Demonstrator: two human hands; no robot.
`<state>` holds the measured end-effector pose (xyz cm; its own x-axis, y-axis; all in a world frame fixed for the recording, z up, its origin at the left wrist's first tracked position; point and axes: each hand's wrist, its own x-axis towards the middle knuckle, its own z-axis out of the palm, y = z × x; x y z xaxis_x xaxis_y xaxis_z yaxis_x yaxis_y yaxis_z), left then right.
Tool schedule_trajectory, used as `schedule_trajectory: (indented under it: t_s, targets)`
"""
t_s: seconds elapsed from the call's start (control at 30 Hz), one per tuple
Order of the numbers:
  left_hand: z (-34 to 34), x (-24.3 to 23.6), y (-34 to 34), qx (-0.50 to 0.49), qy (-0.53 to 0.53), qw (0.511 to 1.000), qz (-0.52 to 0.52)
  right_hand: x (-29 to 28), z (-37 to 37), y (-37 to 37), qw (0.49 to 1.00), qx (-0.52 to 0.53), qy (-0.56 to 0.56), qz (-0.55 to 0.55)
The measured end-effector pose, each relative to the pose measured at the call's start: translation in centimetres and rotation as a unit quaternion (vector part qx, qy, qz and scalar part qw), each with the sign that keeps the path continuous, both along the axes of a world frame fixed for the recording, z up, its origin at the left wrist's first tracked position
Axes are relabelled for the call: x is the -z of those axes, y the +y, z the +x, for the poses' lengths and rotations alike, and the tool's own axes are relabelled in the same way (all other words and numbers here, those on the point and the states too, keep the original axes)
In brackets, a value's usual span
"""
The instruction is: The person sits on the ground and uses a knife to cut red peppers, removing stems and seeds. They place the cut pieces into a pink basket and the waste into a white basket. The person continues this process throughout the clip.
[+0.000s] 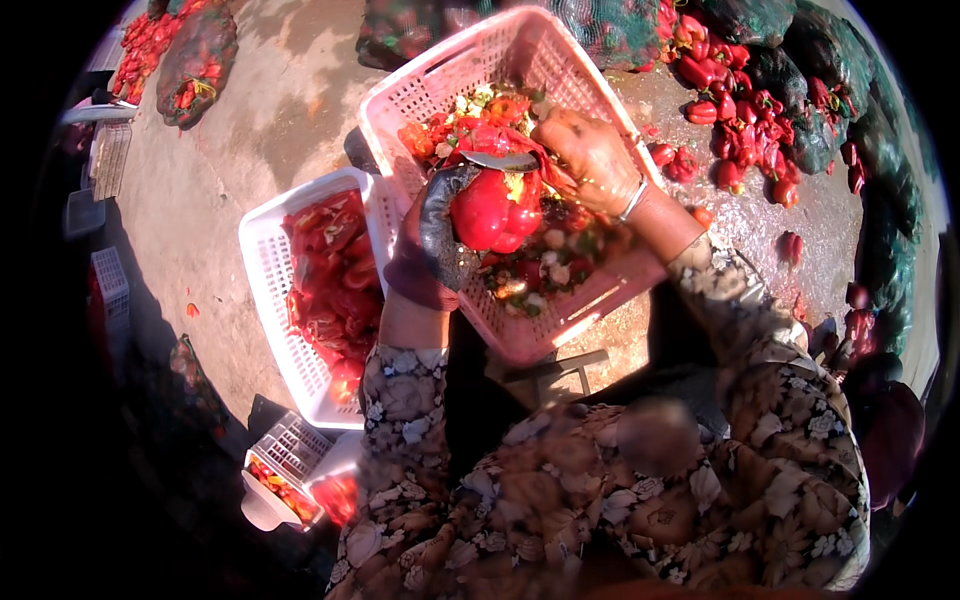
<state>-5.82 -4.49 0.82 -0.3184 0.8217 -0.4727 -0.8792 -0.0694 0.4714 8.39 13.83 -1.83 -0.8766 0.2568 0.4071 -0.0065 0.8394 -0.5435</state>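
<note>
Left fingers (440,205): gloved, curled round red pepper (492,215)
Right fingers (562,128): curled closed, hold unclear
Pepper: touching left fingers, lower-left of right; long axis unclear

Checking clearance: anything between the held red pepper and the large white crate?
Yes: the left hand holding the red pepper, and the pink crate's left rim, lie between it and the white crate.

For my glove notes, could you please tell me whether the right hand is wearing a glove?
No, bare skin shows across the right hand.
</note>
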Motion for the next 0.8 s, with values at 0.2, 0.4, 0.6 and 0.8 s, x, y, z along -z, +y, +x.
schedule_trajectory:
  t_s: [0.2, 0.4, 0.6, 0.8]
  targets:
    - [0.4, -0.8, 0.0, -0.001, 0.056, 0.998, -0.006, 4.8, -0.3, 2.4, 0.978, 0.114, -0.176, -0.013]
    - [0.4, -1.0, -0.1, -0.009, 0.217, 0.976, -0.03, 5.3, 0.9, 2.3, 0.959, 0.164, -0.228, -0.036]
    - [0.2, -1.8, 0.6, -0.047, 0.39, 0.919, -0.035, -0.5, -1.1, -0.4, 0.716, 0.048, -0.155, -0.679]
    - [1.8, -1.8, 2.5, -0.042, 0.473, 0.88, -0.005, 0.3, -1.6, -2.4, 0.752, -0.006, 0.054, -0.657]
